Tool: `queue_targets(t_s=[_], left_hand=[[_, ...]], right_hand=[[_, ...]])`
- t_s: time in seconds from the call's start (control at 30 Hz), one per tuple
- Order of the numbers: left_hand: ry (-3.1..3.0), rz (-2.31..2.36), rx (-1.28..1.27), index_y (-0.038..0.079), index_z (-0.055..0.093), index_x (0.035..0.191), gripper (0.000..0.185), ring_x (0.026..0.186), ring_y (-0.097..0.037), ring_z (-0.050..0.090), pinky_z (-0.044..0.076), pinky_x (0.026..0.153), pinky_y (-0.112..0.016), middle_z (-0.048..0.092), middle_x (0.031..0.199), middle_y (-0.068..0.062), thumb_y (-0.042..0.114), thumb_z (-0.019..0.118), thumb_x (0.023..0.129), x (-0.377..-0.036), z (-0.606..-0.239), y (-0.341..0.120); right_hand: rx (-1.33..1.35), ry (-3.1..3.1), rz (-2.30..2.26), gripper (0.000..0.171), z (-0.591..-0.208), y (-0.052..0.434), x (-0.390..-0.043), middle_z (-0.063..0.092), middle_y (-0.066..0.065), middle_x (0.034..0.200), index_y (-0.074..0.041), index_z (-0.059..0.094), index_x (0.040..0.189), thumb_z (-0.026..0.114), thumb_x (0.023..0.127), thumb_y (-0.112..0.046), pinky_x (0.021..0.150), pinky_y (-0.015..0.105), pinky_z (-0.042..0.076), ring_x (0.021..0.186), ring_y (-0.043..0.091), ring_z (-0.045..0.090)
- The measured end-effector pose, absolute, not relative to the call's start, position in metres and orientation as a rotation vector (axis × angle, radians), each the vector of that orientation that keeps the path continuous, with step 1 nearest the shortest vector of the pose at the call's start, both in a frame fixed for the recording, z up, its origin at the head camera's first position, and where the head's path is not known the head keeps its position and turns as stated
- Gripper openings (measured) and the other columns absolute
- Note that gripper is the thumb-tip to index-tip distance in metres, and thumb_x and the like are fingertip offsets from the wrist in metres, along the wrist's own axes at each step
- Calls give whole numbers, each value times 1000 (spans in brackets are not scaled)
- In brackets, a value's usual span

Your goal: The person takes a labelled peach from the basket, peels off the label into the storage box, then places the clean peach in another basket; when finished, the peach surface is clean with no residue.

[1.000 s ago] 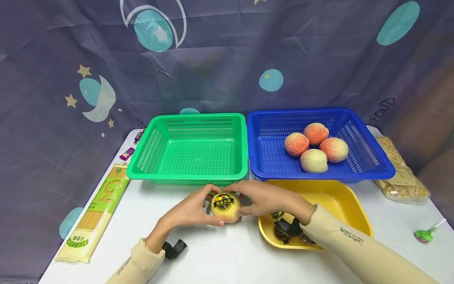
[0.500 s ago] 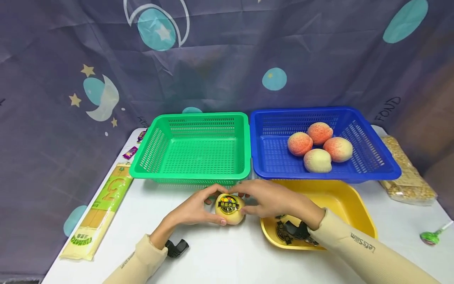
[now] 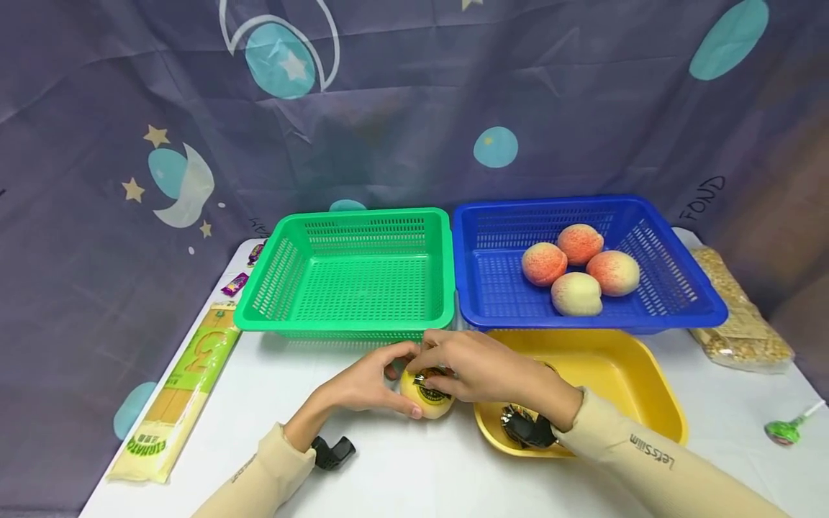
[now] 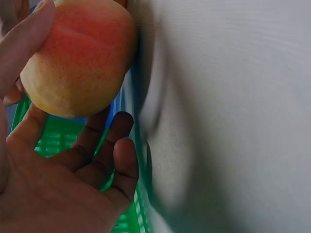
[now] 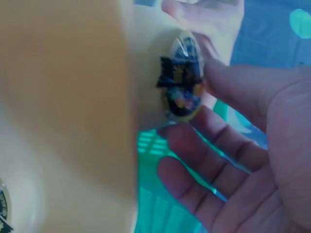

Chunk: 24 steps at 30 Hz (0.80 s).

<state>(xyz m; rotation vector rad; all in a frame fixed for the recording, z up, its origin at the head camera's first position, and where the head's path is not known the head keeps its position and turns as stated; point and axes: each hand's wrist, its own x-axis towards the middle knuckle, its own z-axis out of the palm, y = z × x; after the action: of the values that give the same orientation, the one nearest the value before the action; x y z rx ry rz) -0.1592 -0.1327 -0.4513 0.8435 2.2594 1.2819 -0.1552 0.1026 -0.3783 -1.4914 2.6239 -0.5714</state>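
Yellow and pink, the peach (image 3: 427,399) sits on the white desk (image 3: 414,475) just in front of the green basket (image 3: 350,273), with both hands around it. Much of the peach is hidden in the head view by the fingers; the left wrist view shows its red side clearly (image 4: 77,56). The left hand (image 3: 359,385) has a closed grip on the peach, thumb and fingers curled around its left side. The right hand (image 3: 479,367) pinches the black round sticker (image 3: 430,385) on top of the peach. The sticker is crumpled and partly lifted in the right wrist view (image 5: 182,82), which is blurred, so its writing cannot be read there.

Beside the green basket stands a blue basket (image 3: 492,302) with four peaches (image 3: 579,270) in it. A yellow tray (image 3: 622,367) lies under the right forearm; dark stickers in it are mostly covered by the wrist. The right sleeve (image 3: 654,453) reads "LetsSlim". The long noodle packet (image 3: 178,396) at the left carries a large green "3" and a word too small to read surely. Behind, "FOND" is written on the curtain (image 3: 702,198).
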Motion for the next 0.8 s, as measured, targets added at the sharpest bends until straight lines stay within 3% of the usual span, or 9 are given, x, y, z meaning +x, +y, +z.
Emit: queue_targets(t_s=[0.37,0.57,0.8], left_hand=[[2264,1230,842,29,61,132,68,116,-14,55,47,98,-35,64,123,11,32,94,72,-161,-447,-127],[2289,1187,870,29,62,133,68,114,-11,56,46,95,-34,65,124,13,34,93,73,-165,-445,-127],[2260,1194,845,31,60,138,69,117,-13,56,47,93,-38,64,130,13,32,91,76,-170,-442,-130]], right_hand=[[-1403,2528,-843,8,-385,104,-158,65,-11,90,-22,77,88,78,90,-14,68,17,49,76,-1,53],[-1422,2523,-896,8,-385,111,-161,64,-11,87,-21,75,90,75,92,-13,68,21,48,75,-1,50],[-1371,2436,-1079,9,-378,119,-166,69,-5,92,-15,73,96,67,98,-8,75,25,55,81,3,57]])
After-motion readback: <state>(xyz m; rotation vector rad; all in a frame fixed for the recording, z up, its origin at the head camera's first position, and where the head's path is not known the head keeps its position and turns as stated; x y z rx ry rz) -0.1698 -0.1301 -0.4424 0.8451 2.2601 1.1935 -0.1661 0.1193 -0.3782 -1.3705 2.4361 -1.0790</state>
